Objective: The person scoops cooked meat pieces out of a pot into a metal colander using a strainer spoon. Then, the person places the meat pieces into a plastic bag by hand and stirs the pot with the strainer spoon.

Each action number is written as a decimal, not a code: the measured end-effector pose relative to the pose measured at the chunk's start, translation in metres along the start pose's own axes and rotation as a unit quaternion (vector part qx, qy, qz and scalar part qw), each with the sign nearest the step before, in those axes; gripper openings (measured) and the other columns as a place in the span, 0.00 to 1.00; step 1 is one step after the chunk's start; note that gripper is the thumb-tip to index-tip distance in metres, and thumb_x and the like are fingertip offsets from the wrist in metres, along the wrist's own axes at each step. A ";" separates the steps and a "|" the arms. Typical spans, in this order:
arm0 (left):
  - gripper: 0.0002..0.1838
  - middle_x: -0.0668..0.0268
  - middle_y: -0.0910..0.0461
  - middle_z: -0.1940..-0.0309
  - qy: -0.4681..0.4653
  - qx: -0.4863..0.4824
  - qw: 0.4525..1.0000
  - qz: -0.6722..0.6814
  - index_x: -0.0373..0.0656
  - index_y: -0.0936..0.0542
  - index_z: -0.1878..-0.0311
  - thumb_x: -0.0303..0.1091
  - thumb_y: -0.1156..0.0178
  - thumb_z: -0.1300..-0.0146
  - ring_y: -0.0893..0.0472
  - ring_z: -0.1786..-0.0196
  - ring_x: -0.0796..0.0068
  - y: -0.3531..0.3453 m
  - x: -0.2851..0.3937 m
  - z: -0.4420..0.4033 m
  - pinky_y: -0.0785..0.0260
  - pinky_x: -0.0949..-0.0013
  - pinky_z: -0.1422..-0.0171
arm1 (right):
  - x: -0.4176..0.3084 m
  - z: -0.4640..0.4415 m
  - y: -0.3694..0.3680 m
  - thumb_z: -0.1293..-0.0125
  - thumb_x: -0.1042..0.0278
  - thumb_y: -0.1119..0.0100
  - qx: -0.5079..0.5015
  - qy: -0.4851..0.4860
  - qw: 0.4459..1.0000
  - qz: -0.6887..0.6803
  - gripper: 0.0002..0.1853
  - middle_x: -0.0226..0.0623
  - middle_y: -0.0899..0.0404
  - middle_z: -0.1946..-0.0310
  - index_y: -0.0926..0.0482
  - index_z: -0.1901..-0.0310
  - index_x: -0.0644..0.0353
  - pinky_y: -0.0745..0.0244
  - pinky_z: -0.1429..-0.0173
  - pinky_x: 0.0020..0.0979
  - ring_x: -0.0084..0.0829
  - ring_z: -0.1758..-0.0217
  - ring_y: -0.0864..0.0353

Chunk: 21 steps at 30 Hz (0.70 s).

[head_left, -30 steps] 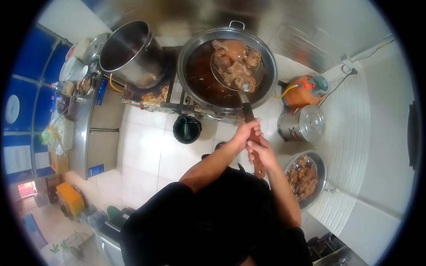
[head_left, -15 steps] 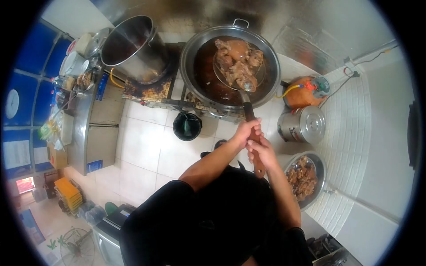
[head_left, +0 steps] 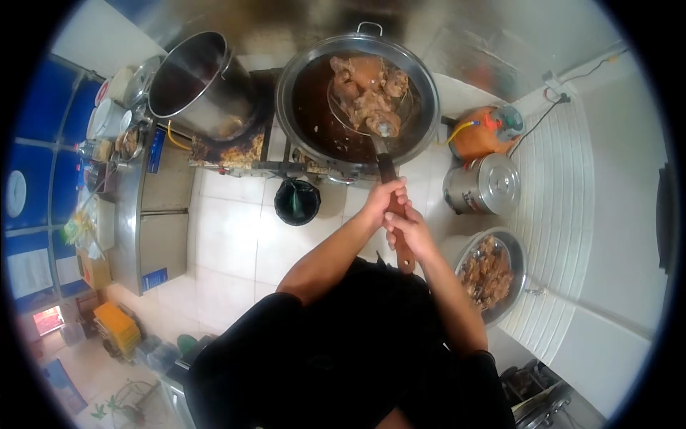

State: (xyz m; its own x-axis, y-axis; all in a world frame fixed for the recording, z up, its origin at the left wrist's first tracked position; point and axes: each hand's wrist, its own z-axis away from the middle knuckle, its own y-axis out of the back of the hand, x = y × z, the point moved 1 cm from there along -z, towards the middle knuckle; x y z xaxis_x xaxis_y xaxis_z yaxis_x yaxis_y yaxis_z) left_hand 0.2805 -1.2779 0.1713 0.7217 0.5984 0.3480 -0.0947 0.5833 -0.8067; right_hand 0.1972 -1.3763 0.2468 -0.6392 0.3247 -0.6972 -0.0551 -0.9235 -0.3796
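Head view | left hand (head_left: 379,202) and right hand (head_left: 412,231): fingers both grasping the skimmer (head_left: 386,168) | meat (head_left: 368,75) lies on it, ahead of fingers, over the pan (head_left: 284,107); lifted, I judge, but not set down | other pieces (head_left: 488,279) already in basin (head_left: 524,275), right of fingers | blue labels (head_left: 154,279), far left of fingers, not readable

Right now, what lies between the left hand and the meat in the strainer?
In the head view: the strainer's handle, running from the left hand over the pan's near rim toward the meat.
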 end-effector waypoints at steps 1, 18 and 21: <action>0.15 0.76 0.33 0.79 -0.001 -0.001 1.000 0.000 0.50 0.30 0.69 0.38 0.36 0.27 0.29 0.73 0.78 -0.001 0.000 0.002 0.24 0.66 0.54 | 0.002 0.001 0.000 0.26 0.66 0.37 0.005 -0.001 1.000 0.008 0.10 0.30 0.25 0.71 0.28 0.55 0.59 0.24 0.74 0.31 0.27 0.77 0.21; 0.15 0.78 0.35 0.78 0.032 -0.001 0.999 0.018 0.51 0.31 0.68 0.38 0.35 0.28 0.30 0.74 0.80 0.005 -0.013 -0.006 0.25 0.66 0.52 | 0.003 0.001 0.009 0.27 0.66 0.36 0.018 0.003 1.000 -0.002 0.10 0.30 0.24 0.70 0.26 0.56 0.60 0.25 0.73 0.32 0.27 0.76 0.22; 0.13 0.78 0.34 0.79 0.049 0.008 0.998 0.029 0.50 0.29 0.66 0.37 0.36 0.28 0.30 0.74 0.80 0.006 -0.013 -0.007 0.25 0.66 0.52 | -0.001 0.003 0.006 0.28 0.66 0.36 0.006 0.017 1.000 -0.004 0.11 0.30 0.25 0.69 0.27 0.52 0.58 0.26 0.74 0.30 0.26 0.77 0.24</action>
State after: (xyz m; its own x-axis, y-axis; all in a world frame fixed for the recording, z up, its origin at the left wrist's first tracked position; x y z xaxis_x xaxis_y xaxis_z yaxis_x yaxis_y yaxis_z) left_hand 0.2750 -1.2860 0.1591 0.7786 0.5752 0.2510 -0.1496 0.5586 -0.8159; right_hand 0.1954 -1.3827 0.2465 -0.6121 0.3384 -0.7147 -0.0693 -0.9233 -0.3779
